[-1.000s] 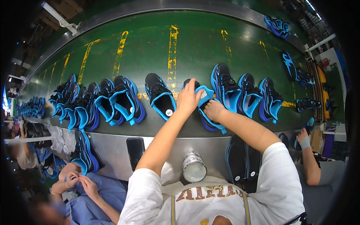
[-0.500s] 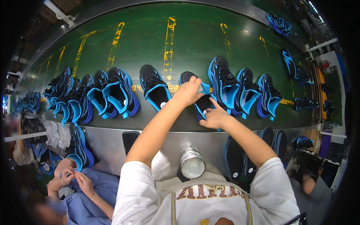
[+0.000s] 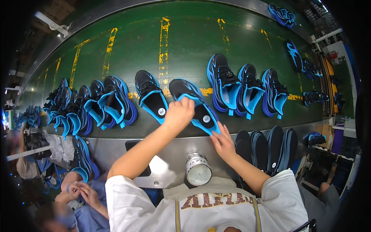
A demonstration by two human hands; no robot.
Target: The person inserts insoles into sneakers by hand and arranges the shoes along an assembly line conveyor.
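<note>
A black and blue sneaker (image 3: 184,86) lies tilted on the green work surface in front of me, its toe pointing away and to the left. Inside it shows a black insole (image 3: 199,112) with a round white sticker near the heel. My left hand (image 3: 178,115) is closed on the left side of the shoe's collar, covering part of the opening. At the blue heel, my right hand (image 3: 225,143) touches the shoe with its fingers stretched out. Just left stands another sneaker (image 3: 145,83), also with a stickered insole.
More sneakers (image 3: 224,83) stand to the right, and a row (image 3: 116,91) runs left. On the metal ledge (image 3: 177,147) are a white-smeared jar (image 3: 198,170), a dark phone-like slab (image 3: 135,145) and stacked black insoles (image 3: 275,147). A seated person (image 3: 87,197) works at the lower left.
My right hand has withdrawn from the shoe's opening to its heel. My left hand has shifted left and nearer, onto the collar. The shoe has swung left, and its sticker now shows fully.
</note>
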